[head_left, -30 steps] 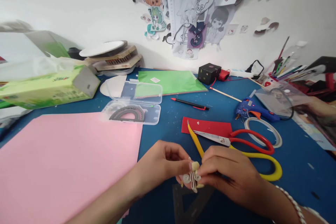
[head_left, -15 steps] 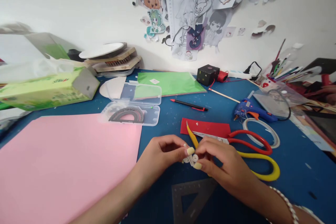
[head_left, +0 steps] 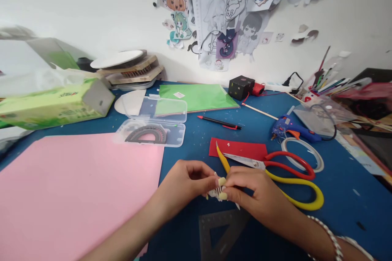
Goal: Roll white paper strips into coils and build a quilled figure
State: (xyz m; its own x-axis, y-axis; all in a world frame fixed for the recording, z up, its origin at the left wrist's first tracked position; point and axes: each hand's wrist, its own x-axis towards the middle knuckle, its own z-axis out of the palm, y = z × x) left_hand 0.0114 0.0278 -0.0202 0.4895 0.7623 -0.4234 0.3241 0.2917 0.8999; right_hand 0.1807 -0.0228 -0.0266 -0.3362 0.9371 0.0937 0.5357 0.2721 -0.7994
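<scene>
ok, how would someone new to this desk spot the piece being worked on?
On the blue tabletop, find the dark triangular ruler at the bottom of the picture. Just beyond it, the left hand and right hand pinch a small white piece. Its pale colour and narrow strips set it apart from the red sheet and yellow tool nearby.

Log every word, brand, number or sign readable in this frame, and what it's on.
No text can be read with certainty.
Yellow-green box: printed lettering, too blurred.
White label on the green sheet: too small.
Protractor and triangle ruler: scale marks, too faint.
Glue gun: pale label, too small.
Pale sheet, far right: any print blurred.
</scene>
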